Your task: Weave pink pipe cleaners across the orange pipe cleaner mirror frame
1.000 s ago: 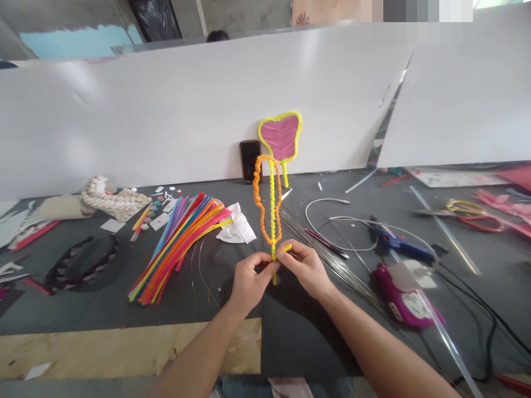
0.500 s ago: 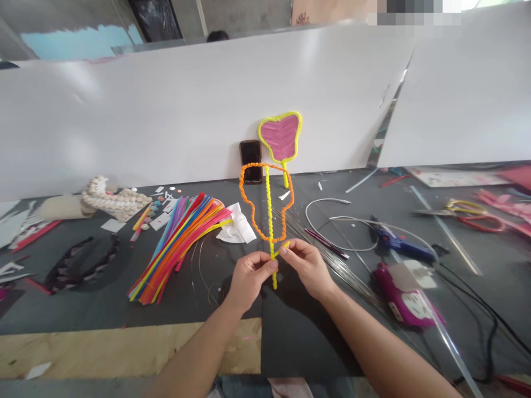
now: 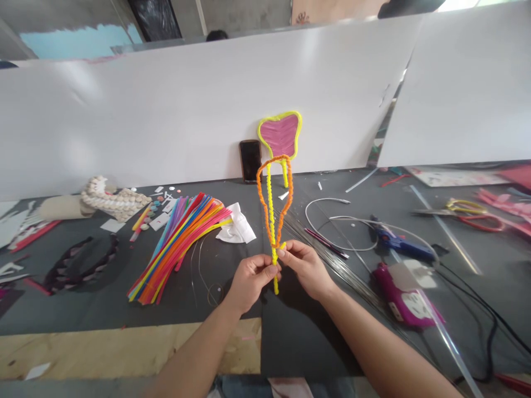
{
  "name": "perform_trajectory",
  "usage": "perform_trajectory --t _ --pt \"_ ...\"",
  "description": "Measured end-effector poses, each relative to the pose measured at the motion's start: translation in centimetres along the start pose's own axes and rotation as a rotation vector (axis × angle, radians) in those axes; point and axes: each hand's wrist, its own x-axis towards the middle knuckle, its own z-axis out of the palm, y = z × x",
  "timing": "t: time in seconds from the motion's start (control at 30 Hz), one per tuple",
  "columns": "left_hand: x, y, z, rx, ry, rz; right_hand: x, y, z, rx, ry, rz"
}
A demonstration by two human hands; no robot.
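In front of me I hold up a twisted yellow pipe cleaner stem (image 3: 270,205) joined to an orange pipe cleaner loop (image 3: 290,190). My left hand (image 3: 254,280) pinches the stem near its lower end, which sticks out below the fingers. My right hand (image 3: 306,265) is closed on a short yellow end (image 3: 282,245) where the loop meets the stem. Behind the loop, a finished-looking fan shape (image 3: 280,135) with a yellow rim and pink middle leans on the white board, beside a phone (image 3: 250,160).
Left of my hands lie a bundle of coloured pipe cleaners (image 3: 178,243), a white packet (image 3: 236,224) and a dark braided band (image 3: 83,265). To the right are thin wires (image 3: 327,260), a blue glue gun (image 3: 402,243), scissors (image 3: 460,213) and a magenta power strip (image 3: 404,298) with cables.
The orange loop has turned about the stem and now appears narrower. Both hands keep their pinches at nearly the same place, with the stem's lower end slightly lower.
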Motion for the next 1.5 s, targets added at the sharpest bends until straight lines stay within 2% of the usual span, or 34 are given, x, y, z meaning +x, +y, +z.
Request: perform_trajectory --t 0.4,0.6,0.83,0.97,1.07,1.23,1.33,1.5 --pt "0.08 0.02 0.02 0.089 -0.062 0.083 -0.06 -0.12 0.31 0.074 -0.093 0.029" --pt "0.06 -0.06 -0.22 -0.018 -0.205 0.053 -0.25 -0.21 0.32 0.115 -0.188 0.028" --pt "-0.07 -0.47 -0.45 -0.07 -0.251 0.016 -0.46 -0.39 0.03 0.078 -0.296 0.062" --pt "-0.06 -0.62 -0.46 -0.108 -0.272 -0.014 -0.52 -0.41 0.0 0.068 -0.296 0.024" --pt "0.11 -0.73 -0.36 -0.05 -0.206 -0.003 -0.41 -0.41 -0.05 0.05 -0.216 -0.002" --pt "0.24 -0.65 -0.13 0.271 0.067 0.182 -0.09 -0.39 -0.29 -0.201 -0.021 -0.161" --pt "0.13 -0.44 0.01 0.345 0.122 0.191 -0.04 -0.22 -0.31 -0.277 -0.006 -0.165" --pt "0.1 -0.37 0.1 0.359 0.17 0.183 -0.15 -0.2 -0.1 -0.263 0.007 -0.116"
